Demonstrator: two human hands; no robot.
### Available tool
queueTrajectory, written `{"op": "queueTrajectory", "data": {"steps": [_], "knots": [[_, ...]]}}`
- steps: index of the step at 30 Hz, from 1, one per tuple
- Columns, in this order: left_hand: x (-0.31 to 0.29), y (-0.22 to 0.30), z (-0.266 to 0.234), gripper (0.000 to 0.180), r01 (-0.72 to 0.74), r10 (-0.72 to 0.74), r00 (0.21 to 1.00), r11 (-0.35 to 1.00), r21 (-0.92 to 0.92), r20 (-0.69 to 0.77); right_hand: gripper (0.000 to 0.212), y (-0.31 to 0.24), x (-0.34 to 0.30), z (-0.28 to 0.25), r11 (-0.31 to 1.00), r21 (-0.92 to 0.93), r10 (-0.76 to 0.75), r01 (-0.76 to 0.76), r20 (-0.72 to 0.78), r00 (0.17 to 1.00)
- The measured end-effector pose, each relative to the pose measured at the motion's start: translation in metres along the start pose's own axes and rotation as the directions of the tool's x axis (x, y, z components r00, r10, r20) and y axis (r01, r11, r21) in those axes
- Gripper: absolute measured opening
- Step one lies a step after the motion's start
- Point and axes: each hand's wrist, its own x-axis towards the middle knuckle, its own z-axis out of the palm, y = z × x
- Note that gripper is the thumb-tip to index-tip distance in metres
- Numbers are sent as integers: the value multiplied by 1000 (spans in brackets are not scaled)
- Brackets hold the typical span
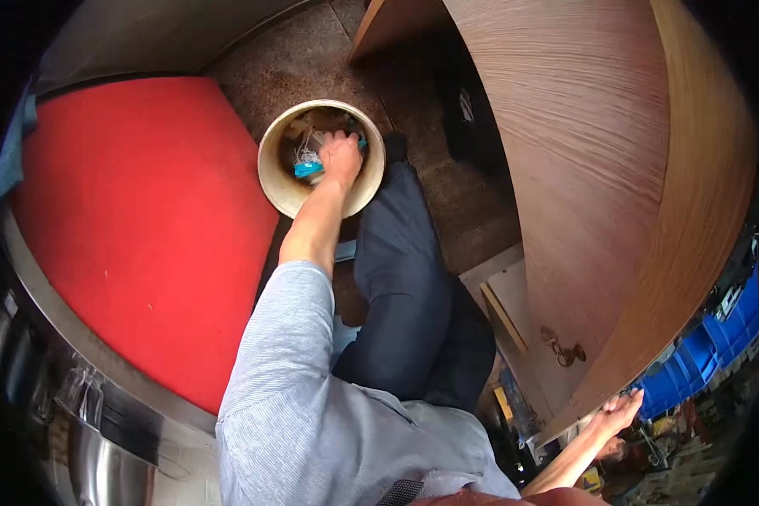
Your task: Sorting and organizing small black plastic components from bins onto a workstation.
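Observation:
My left hand point(341, 157) reaches down into a round cream-coloured bin point(271, 173) on the floor. Its fingers are curled in among the waste, and their tips are hidden, so what they hold cannot be made out. Crumpled clear plastic point(310, 155) and a bright blue wrapper piece point(308, 169) lie beside that hand, on its left. Far off at the lower right, my right hand point(616, 417) is closed around the edge of a wooden table point(599, 110). Part of its fingers is hidden by the edge.
A red padded surface point(143, 228) with a metal rim lies left of the bin. My bent leg point(396, 278) in dark trousers is close on its right. Blue plastic bins point(708, 354) and small clutter stand beyond the table. Brown tiled floor point(291, 63) shows behind the bin.

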Motion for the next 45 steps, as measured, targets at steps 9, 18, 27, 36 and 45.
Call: {"op": "queueTrajectory", "data": {"steps": [9,18,27,36,45], "knots": [[15,0,27,21,-46,40,996,996,73,75,35,2,3,2,998,65,20,-24,53,998],[14,0,24,25,-189,135,953,965,183,273,34,-6,-11,14,997,78,16,-15,-15,1000],[10,-4,37,28,-174,82,938,951,255,336,33,-12,-11,13,996,85,31,-31,-7,999],[16,-1,41,29,-209,107,942,929,306,318,37,-11,-12,24,999,-40,-28,27,-37,999],[25,-1,42,28,-229,109,934,913,337,341,44,-6,-4,16,1000,9,-17,17,-40,999]]}}
